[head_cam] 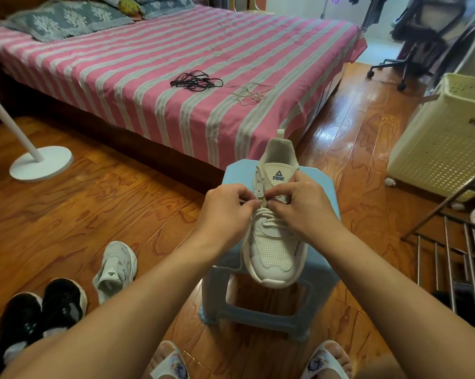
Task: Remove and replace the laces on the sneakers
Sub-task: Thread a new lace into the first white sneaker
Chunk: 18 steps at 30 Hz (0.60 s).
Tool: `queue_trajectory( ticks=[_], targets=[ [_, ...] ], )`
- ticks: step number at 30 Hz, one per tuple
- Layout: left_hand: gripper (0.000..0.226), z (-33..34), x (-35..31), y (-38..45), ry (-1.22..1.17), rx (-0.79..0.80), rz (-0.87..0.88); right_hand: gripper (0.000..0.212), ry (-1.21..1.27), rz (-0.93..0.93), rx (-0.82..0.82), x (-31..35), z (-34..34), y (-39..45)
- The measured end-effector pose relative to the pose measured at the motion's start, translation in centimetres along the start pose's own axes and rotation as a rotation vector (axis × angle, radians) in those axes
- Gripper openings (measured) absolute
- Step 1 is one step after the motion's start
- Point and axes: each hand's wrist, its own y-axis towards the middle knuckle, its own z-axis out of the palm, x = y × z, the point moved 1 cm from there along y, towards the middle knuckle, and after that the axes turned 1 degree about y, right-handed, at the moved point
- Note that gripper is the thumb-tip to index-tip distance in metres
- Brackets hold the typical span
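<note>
Your left hand (225,206) and right hand (299,206) both pinched the soft, limp lace (269,221) mid-tongue on the white sneaker (274,242), lying toe-first across the stool (324,184); best gripped at its stiff tip. Spare laces (196,81) lay near the bed's (121,77) front edge.

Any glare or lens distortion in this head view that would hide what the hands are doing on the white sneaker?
Head view: glare streaks the wooden floor right of the bed, not the white sneaker; wide-angle bending curves the frame edges; left hand and right hand are evenly lit, but fingers cover the lace where they pinch it.
</note>
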Motion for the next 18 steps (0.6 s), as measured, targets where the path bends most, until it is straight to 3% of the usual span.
queue_trajectory(
  ticks=[5, 10, 13, 15, 18],
  targets=[
    [0.004, 0.1, 0.0, 0.4, -0.232, 0.025, -0.075, 0.016, -0.015, 0.008, 0.034, 0.1, -0.1, 0.2],
    [0.002, -0.5, 0.5, 1.1, -0.169, 0.195, 0.031, 0.006, -0.029, -0.048, 0.0, -0.3, -0.1, 0.4],
    [0.008, -0.6, 0.6, 1.2, -0.103, 0.213, 0.084, 0.007, -0.009, -0.078, -0.052, -0.4, -0.2, 0.3],
    [0.014, -0.9, 0.5, 0.9, -0.097, 0.182, 0.088, 0.012, 0.195, 0.03, -0.081, -0.5, -1.0, 0.4],
    [0.024, -1.1, 0.5, 0.5, 0.081, 0.149, 0.228, 0.009, 0.537, 0.197, -0.026, -0.1, -2.1, 0.2]
  ],
)
